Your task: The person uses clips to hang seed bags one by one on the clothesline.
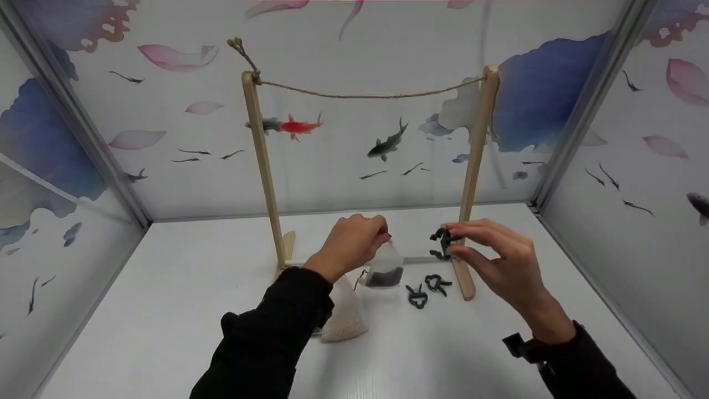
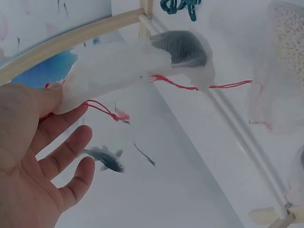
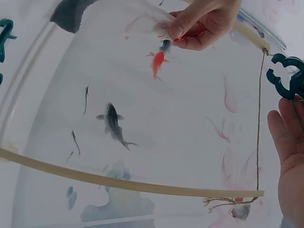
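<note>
While held bag (image 1: pixel 386 268) hangs translucent, dark-bottomed, held clip (image 1: pixel 445 242) looks dark green.

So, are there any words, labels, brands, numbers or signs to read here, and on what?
None can be read. The pouch in the left hand and the clip in the right hand show no readable letters or numbers; the wall has only pictures, like fish.

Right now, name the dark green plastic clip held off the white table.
The dark green plastic clip pinched by the right hand; the front clip and rear clip lie on the white table.
</note>
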Action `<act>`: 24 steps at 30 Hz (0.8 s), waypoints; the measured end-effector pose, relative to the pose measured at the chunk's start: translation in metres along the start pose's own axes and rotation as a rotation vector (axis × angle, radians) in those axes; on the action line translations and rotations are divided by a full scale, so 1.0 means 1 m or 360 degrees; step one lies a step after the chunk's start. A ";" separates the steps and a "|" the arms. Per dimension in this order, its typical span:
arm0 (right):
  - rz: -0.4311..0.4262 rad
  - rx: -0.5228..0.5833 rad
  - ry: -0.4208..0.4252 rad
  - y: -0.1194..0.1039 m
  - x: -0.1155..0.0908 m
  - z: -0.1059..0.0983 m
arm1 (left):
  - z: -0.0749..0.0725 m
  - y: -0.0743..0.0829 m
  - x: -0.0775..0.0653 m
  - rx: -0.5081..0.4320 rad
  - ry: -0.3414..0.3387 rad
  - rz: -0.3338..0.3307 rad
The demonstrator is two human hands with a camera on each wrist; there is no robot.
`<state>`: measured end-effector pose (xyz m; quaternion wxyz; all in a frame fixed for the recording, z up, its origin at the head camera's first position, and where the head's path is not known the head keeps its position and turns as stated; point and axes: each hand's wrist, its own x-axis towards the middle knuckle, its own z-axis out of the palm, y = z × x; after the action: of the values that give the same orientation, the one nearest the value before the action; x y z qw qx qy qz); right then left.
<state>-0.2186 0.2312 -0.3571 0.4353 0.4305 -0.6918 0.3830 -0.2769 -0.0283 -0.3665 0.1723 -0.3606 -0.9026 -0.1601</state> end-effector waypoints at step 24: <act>0.0163 -0.0431 -0.0066 0.059 0.152 -0.032 | -0.102 0.025 0.094 -0.0199 0.0003 -0.0266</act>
<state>-0.3025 0.2403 -0.2140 0.4549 0.3398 -0.7671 0.2988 -0.3032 0.0026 -0.2322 0.1365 -0.2941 -0.9175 -0.2303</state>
